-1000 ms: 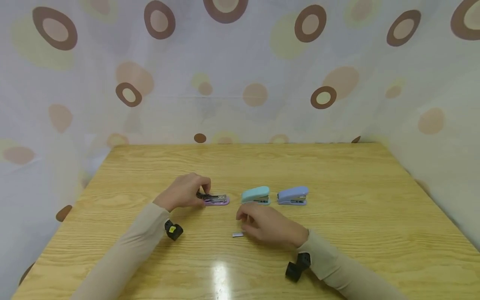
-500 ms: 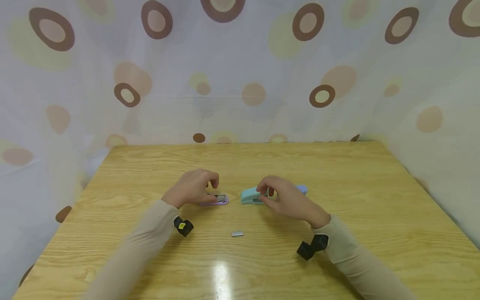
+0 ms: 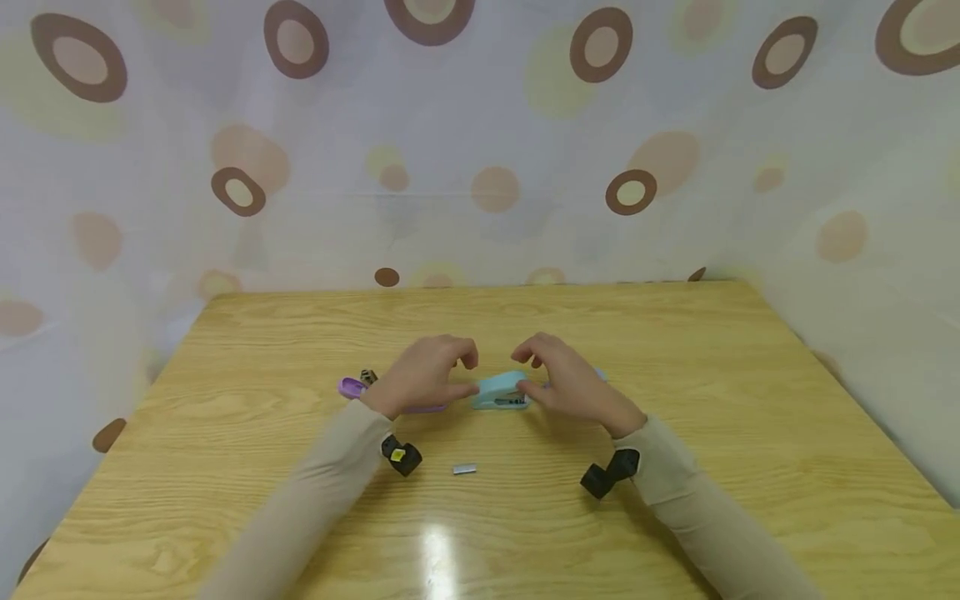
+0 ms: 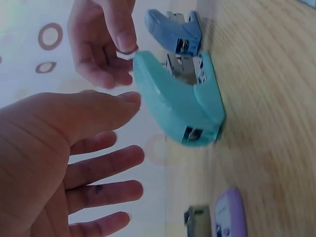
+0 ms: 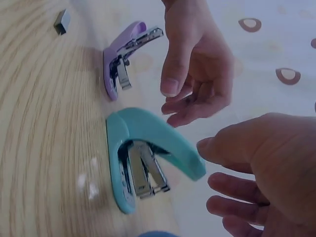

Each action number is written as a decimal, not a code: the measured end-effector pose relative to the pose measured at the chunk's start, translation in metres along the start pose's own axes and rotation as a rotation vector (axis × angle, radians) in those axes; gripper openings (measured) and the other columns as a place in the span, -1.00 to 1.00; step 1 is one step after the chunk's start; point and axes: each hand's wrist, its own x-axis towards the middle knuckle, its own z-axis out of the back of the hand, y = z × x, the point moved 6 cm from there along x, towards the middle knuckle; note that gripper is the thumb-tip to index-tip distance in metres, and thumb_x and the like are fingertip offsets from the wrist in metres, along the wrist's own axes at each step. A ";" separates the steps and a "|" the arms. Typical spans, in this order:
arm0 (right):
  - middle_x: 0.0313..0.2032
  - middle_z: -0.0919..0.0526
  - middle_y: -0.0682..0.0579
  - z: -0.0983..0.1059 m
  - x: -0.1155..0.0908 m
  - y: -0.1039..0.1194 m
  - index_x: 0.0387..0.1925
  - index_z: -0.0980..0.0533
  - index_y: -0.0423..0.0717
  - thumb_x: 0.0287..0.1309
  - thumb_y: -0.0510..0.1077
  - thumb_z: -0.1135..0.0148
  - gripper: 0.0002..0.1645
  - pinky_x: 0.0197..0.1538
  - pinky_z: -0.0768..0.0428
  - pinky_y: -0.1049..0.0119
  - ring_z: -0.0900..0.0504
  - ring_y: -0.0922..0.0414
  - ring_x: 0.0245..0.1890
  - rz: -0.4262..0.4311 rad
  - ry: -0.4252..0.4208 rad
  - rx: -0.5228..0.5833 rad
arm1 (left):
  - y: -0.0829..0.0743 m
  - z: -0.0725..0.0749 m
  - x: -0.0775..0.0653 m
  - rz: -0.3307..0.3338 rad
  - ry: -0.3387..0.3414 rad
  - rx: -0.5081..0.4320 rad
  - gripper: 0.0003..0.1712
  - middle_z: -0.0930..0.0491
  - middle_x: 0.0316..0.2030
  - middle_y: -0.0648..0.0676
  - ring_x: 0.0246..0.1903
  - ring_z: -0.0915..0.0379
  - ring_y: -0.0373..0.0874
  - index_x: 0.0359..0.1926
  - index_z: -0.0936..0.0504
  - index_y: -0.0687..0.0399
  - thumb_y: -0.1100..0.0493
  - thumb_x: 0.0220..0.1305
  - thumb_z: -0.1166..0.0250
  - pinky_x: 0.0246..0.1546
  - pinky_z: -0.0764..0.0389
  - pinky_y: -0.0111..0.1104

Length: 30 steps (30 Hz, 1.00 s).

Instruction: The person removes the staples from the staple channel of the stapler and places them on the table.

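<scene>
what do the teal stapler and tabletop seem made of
Teal stapler: probably smooth, satin plastic, judging by its even color and rounded curves; its inner rail shines silvery like metal. Tabletop: likely glossy wood or laminate, given its grain and glare.

Readable text, brands, numbers: none that you can make out. Entry one: yellow patch (image 3: 397,455) on a black wrist device (image 3: 408,463), lower part of the head view, left of centre; possibly a label, though too small for you to tell any lettering. Entry two: turquoise stapler (image 4: 168,101), middle of the left wrist view; its casing gives you no legible mark.
</scene>
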 end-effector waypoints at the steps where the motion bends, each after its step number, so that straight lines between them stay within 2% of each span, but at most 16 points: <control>1: -0.11 -0.56 -0.22 0.000 0.000 -0.003 -0.04 -0.44 -0.32 0.11 -0.31 -0.34 -0.61 -0.07 -0.54 0.06 -0.53 -0.05 -0.17 -0.004 0.006 0.004 | -0.002 -0.002 0.002 -0.002 -0.001 -0.011 -0.64 -0.64 -0.19 0.05 -0.15 -0.56 -0.05 -0.14 -0.58 0.13 0.02 0.14 -0.41 -0.11 -0.55 -0.21; 7: -0.09 -0.61 -0.12 -0.009 -0.001 -0.019 -0.04 -0.50 -0.26 0.13 -0.23 -0.34 -0.63 -0.07 -0.56 0.09 -0.56 -0.03 -0.16 -0.049 0.094 0.014 | -0.011 -0.017 0.013 -0.022 -0.002 -0.046 -0.54 -0.61 -0.07 0.05 -0.03 -0.50 -0.04 0.00 -0.57 0.13 0.04 0.13 -0.43 0.00 -0.51 -0.18; 9: -0.13 -0.65 -0.06 -0.013 -0.001 -0.023 -0.08 -0.55 -0.22 0.12 -0.20 -0.36 -0.67 -0.10 -0.57 0.15 -0.57 0.01 -0.18 -0.062 0.115 -0.019 | -0.014 -0.022 0.015 -0.033 -0.006 -0.067 -0.54 -0.60 -0.04 0.06 0.00 -0.48 -0.03 0.02 -0.56 0.13 0.06 0.13 -0.43 0.02 -0.51 -0.18; 11: -0.23 -0.67 0.00 -0.017 -0.001 -0.025 -0.16 -0.59 -0.19 0.10 -0.17 -0.38 -0.73 -0.20 -0.56 0.24 -0.58 0.10 -0.29 -0.084 0.127 -0.056 | -0.016 -0.025 0.017 -0.040 -0.007 -0.093 -0.56 -0.58 -0.03 0.06 0.00 -0.48 -0.03 0.02 -0.56 0.11 0.07 0.15 -0.42 0.01 -0.52 -0.19; 15: -0.46 -0.66 0.09 -0.022 0.001 -0.027 -0.37 -0.62 -0.12 0.04 -0.12 -0.43 -0.83 -0.40 -0.47 0.39 -0.47 0.27 -0.54 -0.123 0.113 -0.149 | -0.020 -0.029 0.017 -0.031 0.007 -0.184 -0.62 -0.56 -0.03 0.06 -0.05 -0.48 -0.03 0.00 -0.54 0.07 0.11 0.19 -0.39 -0.05 -0.53 -0.22; 18: -0.54 -0.65 0.12 -0.024 0.001 -0.026 -0.47 -0.61 -0.09 0.00 -0.11 -0.46 -0.84 -0.46 -0.44 0.41 -0.43 0.32 -0.60 -0.132 0.090 -0.190 | -0.022 -0.030 0.017 -0.022 0.015 -0.218 -0.66 -0.56 -0.03 0.07 -0.06 -0.48 -0.03 -0.01 -0.53 0.07 0.14 0.22 -0.36 -0.08 -0.53 -0.22; 24: -0.54 -0.68 0.11 -0.025 0.000 -0.026 -0.49 -0.65 -0.09 -0.06 -0.12 -0.50 -0.83 -0.47 -0.50 0.39 -0.54 0.29 -0.58 -0.166 0.061 -0.211 | -0.027 -0.030 0.019 -0.042 0.006 -0.196 -0.66 -0.59 -0.03 0.06 -0.09 -0.51 -0.07 0.00 -0.52 0.09 0.21 0.21 -0.35 -0.05 -0.54 -0.21; 30: -0.58 -0.67 0.13 -0.023 -0.001 -0.027 -0.53 -0.66 -0.10 -0.08 -0.08 -0.52 -0.80 -0.51 -0.42 0.41 -0.46 0.31 -0.63 -0.185 0.055 -0.223 | -0.030 -0.030 0.020 -0.094 -0.022 -0.170 -0.64 -0.59 -0.07 0.08 -0.06 -0.52 -0.06 0.01 -0.49 0.11 0.29 0.20 -0.34 -0.01 -0.53 -0.20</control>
